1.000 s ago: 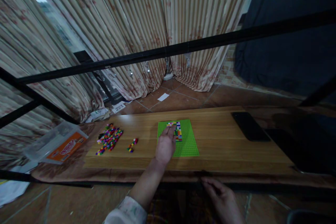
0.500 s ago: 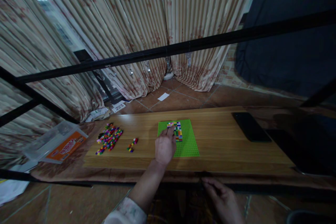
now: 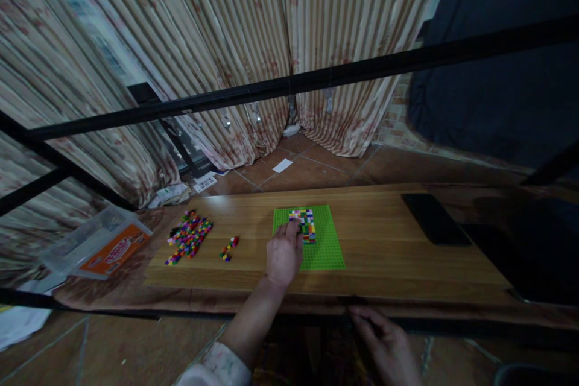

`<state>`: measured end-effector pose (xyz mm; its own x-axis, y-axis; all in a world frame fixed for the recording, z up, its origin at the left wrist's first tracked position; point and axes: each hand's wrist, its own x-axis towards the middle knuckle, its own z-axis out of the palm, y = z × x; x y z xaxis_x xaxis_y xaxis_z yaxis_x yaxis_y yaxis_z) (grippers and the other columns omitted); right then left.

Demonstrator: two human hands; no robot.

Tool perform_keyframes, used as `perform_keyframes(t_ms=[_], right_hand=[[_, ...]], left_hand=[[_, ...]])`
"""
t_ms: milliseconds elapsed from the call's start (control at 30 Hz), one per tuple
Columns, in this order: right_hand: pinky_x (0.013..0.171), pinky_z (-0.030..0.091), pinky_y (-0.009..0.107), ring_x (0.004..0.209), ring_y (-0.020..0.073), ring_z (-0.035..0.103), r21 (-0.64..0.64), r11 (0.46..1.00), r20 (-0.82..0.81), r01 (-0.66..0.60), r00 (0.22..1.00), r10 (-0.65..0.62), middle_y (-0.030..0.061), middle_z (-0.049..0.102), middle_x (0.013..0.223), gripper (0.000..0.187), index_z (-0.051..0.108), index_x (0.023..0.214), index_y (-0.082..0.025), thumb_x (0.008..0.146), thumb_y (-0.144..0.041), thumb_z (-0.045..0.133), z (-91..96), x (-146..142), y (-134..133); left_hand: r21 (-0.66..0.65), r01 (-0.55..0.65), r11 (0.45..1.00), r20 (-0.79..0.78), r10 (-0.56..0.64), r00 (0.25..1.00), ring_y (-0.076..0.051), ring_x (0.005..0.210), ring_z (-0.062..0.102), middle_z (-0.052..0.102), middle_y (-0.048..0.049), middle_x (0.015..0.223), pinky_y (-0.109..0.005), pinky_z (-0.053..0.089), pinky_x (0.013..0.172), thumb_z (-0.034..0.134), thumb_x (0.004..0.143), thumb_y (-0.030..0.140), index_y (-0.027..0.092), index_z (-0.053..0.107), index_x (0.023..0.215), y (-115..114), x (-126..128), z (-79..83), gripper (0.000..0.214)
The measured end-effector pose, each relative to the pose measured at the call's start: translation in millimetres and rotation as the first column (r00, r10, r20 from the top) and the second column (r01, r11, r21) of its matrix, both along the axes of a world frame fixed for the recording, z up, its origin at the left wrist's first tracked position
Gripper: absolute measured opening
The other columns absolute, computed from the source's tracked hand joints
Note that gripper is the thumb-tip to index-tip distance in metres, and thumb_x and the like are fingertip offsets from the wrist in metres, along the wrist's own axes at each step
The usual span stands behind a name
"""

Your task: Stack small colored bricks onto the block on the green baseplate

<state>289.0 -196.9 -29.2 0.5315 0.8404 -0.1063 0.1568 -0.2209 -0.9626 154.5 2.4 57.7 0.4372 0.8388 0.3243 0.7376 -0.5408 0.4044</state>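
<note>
My left hand [image 3: 284,253] reaches over the left side of a green studded baseplate [image 3: 326,253]. Its fingers are pinched together at a block of small multicoloured toy bricks [image 3: 310,226]; whatever lies between the fingertips is too small to make out. The bricks form a compact patch near the baseplate's upper middle, partly covered by that hand. Below the table's front edge, my right hand [image 3: 384,344] is held low with its fingers curled in. Dark surroundings hide what it holds, if anything.
A large pile of loose toy bricks [image 3: 190,238] and a smaller cluster [image 3: 229,248] lie on the wooden board [image 3: 389,271]. At the left stands a clear plastic box [image 3: 102,244] with an orange label. A black phone-like slab [image 3: 434,218] rests on the right. A dark rail [image 3: 253,92] crosses behind.
My left hand stays over the brick patch with only a slight shift at the fingers. The right hand keeps its place. The view has moved slightly.
</note>
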Motion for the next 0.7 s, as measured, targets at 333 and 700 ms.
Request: perform_keyframes(t_ms=[333,700], right_hand=[[0.076,0.058,0.029,0.086,0.0240,0.073,-0.027,1.000,0.008,0.003,1.000,-0.003,0.0074,0.077,0.092,0.039,0.077,0.086,-0.022,0.075,-0.056,0.062,1.2,0.9,1.5],[0.079,0.057,0.026,0.092,0.0232,0.072,-0.074,0.997,0.002,-0.019,1.000,0.020,0.0069,0.076,0.097,0.037,0.077,0.091,-0.022,0.078,-0.053,0.061,-6.3,1.5,-0.7]], left_hand=[[0.107,0.080,0.991,0.040,-0.085,0.996,-0.017,0.095,0.063,0.069,-0.0046,0.102,-0.030,0.051,0.087,0.049,0.094,0.018,0.023,0.068,0.099,-0.1,0.4,-9.8,0.020],[0.086,0.063,0.994,0.031,-0.066,0.997,-0.017,0.090,0.062,0.070,-0.0037,0.093,-0.027,0.049,0.080,0.050,0.093,0.015,0.021,0.069,0.088,0.8,4.1,-6.7,0.021]])
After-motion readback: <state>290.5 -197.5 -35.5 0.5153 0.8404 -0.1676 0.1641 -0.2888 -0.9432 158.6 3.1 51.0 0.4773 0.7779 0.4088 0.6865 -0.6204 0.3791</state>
